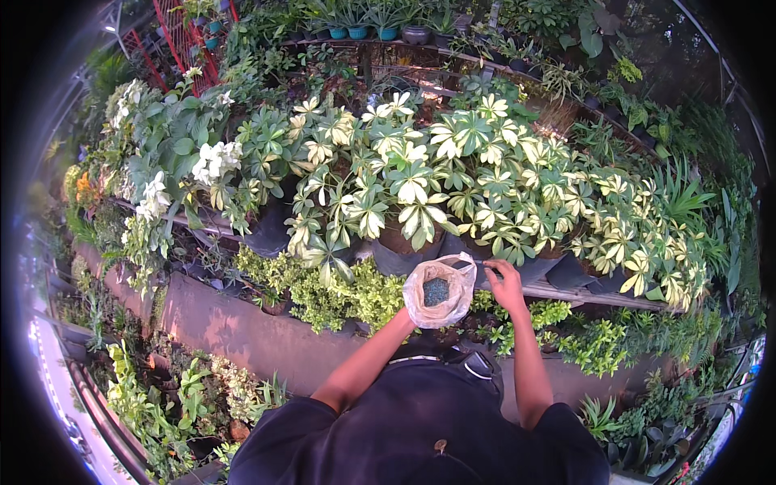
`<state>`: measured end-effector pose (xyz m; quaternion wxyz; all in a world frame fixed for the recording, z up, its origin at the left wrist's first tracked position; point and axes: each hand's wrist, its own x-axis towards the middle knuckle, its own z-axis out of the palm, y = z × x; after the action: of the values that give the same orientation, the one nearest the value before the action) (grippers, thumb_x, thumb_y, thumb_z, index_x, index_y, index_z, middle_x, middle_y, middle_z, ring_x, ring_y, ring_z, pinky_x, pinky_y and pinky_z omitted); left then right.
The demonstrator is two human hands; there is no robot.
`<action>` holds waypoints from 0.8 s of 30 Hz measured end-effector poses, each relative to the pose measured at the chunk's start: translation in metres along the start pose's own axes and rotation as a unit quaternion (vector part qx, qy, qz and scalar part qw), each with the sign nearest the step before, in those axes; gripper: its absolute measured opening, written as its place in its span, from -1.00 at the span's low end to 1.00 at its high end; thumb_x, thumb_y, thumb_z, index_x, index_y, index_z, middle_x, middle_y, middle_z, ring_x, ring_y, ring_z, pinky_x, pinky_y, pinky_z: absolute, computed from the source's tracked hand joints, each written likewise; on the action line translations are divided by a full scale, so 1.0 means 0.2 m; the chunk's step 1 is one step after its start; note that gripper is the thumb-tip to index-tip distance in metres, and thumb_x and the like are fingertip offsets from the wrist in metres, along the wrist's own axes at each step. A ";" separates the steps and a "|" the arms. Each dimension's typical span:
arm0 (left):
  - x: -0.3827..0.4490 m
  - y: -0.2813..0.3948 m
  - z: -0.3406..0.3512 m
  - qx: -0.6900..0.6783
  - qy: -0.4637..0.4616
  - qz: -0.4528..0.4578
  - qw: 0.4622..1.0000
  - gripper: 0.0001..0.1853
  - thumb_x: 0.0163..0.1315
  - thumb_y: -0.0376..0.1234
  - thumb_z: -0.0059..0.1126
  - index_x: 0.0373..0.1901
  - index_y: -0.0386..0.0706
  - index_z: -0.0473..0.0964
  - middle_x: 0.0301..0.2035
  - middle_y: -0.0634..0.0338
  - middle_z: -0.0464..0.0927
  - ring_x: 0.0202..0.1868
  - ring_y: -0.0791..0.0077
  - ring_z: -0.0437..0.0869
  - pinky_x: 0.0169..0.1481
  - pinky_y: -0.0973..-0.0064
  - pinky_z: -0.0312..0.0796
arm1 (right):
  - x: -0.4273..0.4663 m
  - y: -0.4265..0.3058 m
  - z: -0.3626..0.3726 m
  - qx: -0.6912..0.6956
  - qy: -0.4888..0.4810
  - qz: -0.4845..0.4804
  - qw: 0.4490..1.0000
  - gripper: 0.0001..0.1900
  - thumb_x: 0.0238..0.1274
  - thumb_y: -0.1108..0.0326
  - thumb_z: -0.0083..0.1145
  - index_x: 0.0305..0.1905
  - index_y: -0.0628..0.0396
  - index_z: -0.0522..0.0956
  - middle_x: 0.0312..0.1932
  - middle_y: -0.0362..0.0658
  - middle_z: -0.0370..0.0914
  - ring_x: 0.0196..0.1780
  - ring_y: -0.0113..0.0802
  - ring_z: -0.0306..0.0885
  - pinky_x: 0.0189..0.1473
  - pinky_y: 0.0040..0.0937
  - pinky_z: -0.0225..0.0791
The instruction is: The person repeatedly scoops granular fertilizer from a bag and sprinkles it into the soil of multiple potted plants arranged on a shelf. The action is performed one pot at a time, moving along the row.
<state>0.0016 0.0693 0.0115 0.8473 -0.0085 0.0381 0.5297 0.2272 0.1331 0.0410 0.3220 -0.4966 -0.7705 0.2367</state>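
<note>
A crumpled, translucent plastic bag [413,290] is held up in front of my body, its mouth rolled open. Small blue-grey granules [436,292] lie inside it. My left hand [410,319] supports the bag from below and is mostly hidden by it. Just right of the bag's rim, my right hand [507,285] has thumb and fingertips pinched on a thin, spoon-like tool [478,262]; its far end is hard to make out. Beyond both hands stand variegated schefflera plants [418,182] in black grow bags [397,257] holding brown soil.
A wooden plank shelf [573,294] carries the grow bags. Low yellow-green shrubs [339,291] crowd beneath it. A paved path [242,327] runs behind them past my body. White-flowered plants [215,162] stand at left, and teal pots [357,32] line a back shelf.
</note>
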 end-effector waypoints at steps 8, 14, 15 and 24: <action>-0.13 0.12 -0.09 0.016 -0.021 -0.022 0.999 -0.48 0.36 -0.19 -0.11 0.28 -0.26 0.25 0.14 -0.07 0.44 0.11 0.17 0.56 0.20 0.20 0.49 | -0.01 -0.33 0.02 0.200 -0.059 0.144 0.967 -0.78 0.24 0.38 0.14 -0.08 0.26 0.61 -0.14 -0.03 0.66 -0.11 -0.35 0.63 -0.03 -0.44 0.43; -0.23 0.12 -0.16 0.007 0.009 -0.007 1.000 -0.49 0.36 -0.21 -0.10 0.27 -0.26 0.26 0.15 -0.04 0.43 0.10 0.21 0.56 0.20 0.29 0.48 | -0.03 -0.59 -0.02 0.146 -0.063 0.049 0.986 -0.78 0.24 0.47 0.12 -0.05 0.28 0.60 -0.26 -0.07 0.66 -0.25 -0.48 0.62 -0.21 -0.55 0.44; -0.22 0.12 -0.14 0.011 0.004 -0.006 1.000 -0.50 0.36 -0.22 -0.11 0.27 -0.26 0.26 0.14 -0.04 0.43 0.10 0.21 0.56 0.21 0.30 0.48 | -0.04 -0.63 -0.04 0.143 -0.054 0.042 0.987 -0.79 0.23 0.48 0.12 -0.06 0.28 0.60 -0.26 -0.08 0.66 -0.25 -0.49 0.62 -0.21 -0.54 0.44; -0.26 -0.01 -0.09 0.066 0.033 -0.015 0.997 -0.58 0.41 -0.24 -0.23 0.21 -0.24 0.31 0.02 0.01 0.50 0.01 0.27 0.60 0.13 0.33 0.52 | -0.15 -0.93 -0.12 0.077 -0.116 -0.035 0.990 -0.83 0.14 0.38 0.22 -0.20 0.21 0.64 -0.21 -0.01 0.67 -0.14 -0.14 0.65 -0.06 -0.33 0.44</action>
<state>-0.0192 0.0212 -0.0027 0.8523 0.0297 0.1004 0.5125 0.1387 0.0335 0.1769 0.2757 -0.4118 -0.7992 0.3401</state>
